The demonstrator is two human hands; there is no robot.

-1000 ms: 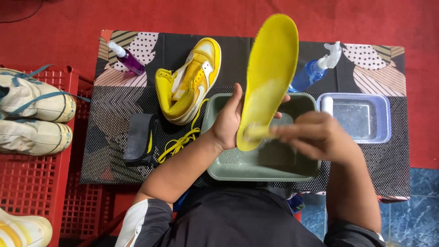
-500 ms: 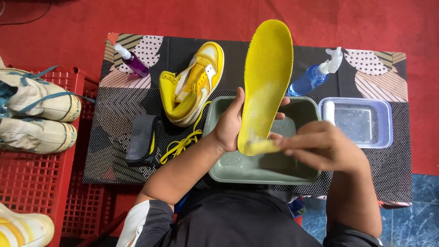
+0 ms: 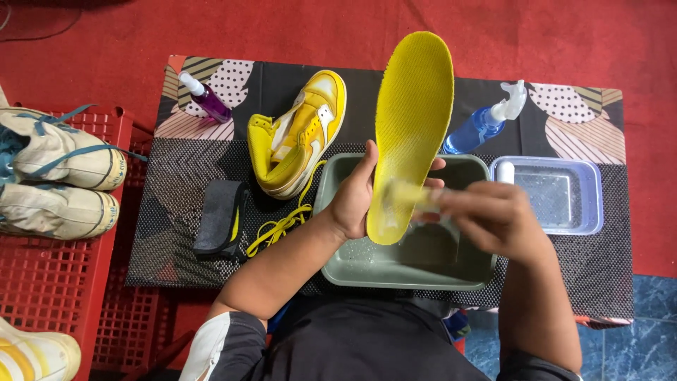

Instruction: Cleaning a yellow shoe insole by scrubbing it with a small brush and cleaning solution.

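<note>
The left hand [image 3: 356, 201] holds a yellow insole [image 3: 411, 134] upright over a grey-green basin [image 3: 395, 264], thumb on the near side, fingertips showing past the insole's right edge, its grip clasped round the lower part. The right hand [image 3: 493, 219] is closed on a small brush [image 3: 412, 194] (blurred, so its shape is hard to tell) pressed against the insole's heel end.

Two spray bottles stand at the far side of the tabletop [image 3: 176, 240]: a purple bottle [image 3: 206, 99] with a white nozzle at far left, and a blue bottle [image 3: 479, 127] with a white trigger head right of the insole. No labels can be made out on them.

One yellow shoe [image 3: 300, 137] lies on its side left of the basin, with yellow laces [image 3: 282, 226] loose near it and a black pad [image 3: 220, 219] further left. One clear tub [image 3: 557, 194] sits right of the basin. Two pale shoes [image 3: 56, 183] with blue laces rest on a red crate [image 3: 49, 296] at left; part of another shoe [image 3: 32, 356] shows at the near left corner.
</note>
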